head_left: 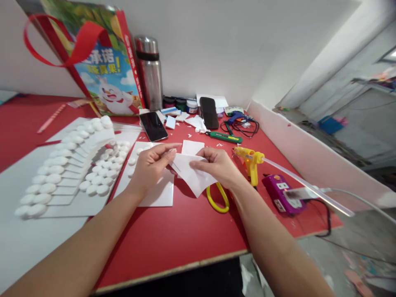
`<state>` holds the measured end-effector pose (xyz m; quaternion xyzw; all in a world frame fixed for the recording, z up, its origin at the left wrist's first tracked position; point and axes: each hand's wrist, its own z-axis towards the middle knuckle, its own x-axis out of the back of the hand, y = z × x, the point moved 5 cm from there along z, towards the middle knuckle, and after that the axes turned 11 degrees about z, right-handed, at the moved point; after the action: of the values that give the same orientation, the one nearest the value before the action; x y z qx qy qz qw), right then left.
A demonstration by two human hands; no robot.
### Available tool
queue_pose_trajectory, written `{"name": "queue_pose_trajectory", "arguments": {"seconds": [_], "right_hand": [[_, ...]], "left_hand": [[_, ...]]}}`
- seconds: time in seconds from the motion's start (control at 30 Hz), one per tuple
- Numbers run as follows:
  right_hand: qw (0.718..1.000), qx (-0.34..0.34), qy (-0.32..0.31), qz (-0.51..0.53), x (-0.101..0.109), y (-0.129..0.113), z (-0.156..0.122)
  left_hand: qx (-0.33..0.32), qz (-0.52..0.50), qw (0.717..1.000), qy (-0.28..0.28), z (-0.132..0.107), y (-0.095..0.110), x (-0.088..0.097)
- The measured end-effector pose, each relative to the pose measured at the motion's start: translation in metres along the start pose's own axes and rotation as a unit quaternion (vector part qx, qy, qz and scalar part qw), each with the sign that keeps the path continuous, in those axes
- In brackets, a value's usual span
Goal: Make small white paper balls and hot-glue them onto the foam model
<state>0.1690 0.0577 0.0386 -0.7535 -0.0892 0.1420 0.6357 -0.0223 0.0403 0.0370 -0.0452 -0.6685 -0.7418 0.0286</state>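
Note:
Both hands hold one white paper piece (193, 175) just above the red table (173, 235). My left hand (151, 165) pinches its left edge, index finger stretched out over the top. My right hand (216, 165) grips the paper's upper right side with closed fingers. Yellow-handled scissors (218, 198) lie on the table right under my right hand. A second white paper square (192, 146) rests behind the held piece.
White foam sheets with several white round pads (62, 169) lie at the left. A yellow glue gun (250, 161) with a long glue stick and a purple power strip (283, 194) sit at the right. Two phones (153, 126), a steel flask (150, 78), a green cutter (224, 137) and a gift bag (105, 62) stand behind.

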Motion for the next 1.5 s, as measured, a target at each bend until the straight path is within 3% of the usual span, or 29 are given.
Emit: {"name": "queue_pose_trajectory", "arguments": {"seconds": [0.17, 0.27, 0.47, 0.73, 0.87, 1.0, 1.13, 1.27, 1.37, 1.5], "right_hand": [[1.0, -0.005, -0.009, -0.016, 0.002, -0.004, -0.002], [1.0, -0.006, -0.015, -0.014, 0.002, -0.004, -0.003], [1.0, -0.006, -0.027, -0.005, 0.0, -0.005, -0.003], [0.999, 0.026, 0.015, 0.02, 0.015, -0.014, -0.004], [0.998, 0.038, 0.039, 0.032, 0.024, -0.017, -0.005], [0.988, 0.061, -0.018, 0.139, 0.024, -0.025, -0.005], [0.973, -0.043, -0.077, 0.212, 0.012, -0.017, -0.004], [0.971, -0.127, -0.1, 0.174, -0.008, -0.002, -0.008], [0.964, -0.157, -0.169, 0.132, -0.025, 0.001, -0.015], [0.963, -0.129, -0.221, 0.081, -0.033, -0.004, -0.017]], "left_hand": [[0.081, -0.057, 0.99, -0.099, 0.002, -0.011, -0.008], [0.098, -0.053, 0.985, -0.13, 0.001, -0.013, -0.011], [0.077, -0.055, 0.991, -0.098, 0.001, -0.009, -0.009], [0.055, -0.12, 0.982, -0.133, 0.001, -0.008, -0.008], [0.044, -0.147, 0.984, -0.088, 0.003, -0.004, 0.0], [0.015, -0.162, 0.985, -0.057, 0.004, 0.003, 0.006], [0.011, -0.142, 0.981, -0.135, -0.001, 0.005, -0.003], [0.002, -0.102, 0.975, -0.197, -0.007, 0.003, -0.013], [-0.007, -0.09, 0.975, -0.203, -0.007, 0.0, -0.015], [-0.007, -0.09, 0.976, -0.2, -0.005, -0.004, -0.015]]}}
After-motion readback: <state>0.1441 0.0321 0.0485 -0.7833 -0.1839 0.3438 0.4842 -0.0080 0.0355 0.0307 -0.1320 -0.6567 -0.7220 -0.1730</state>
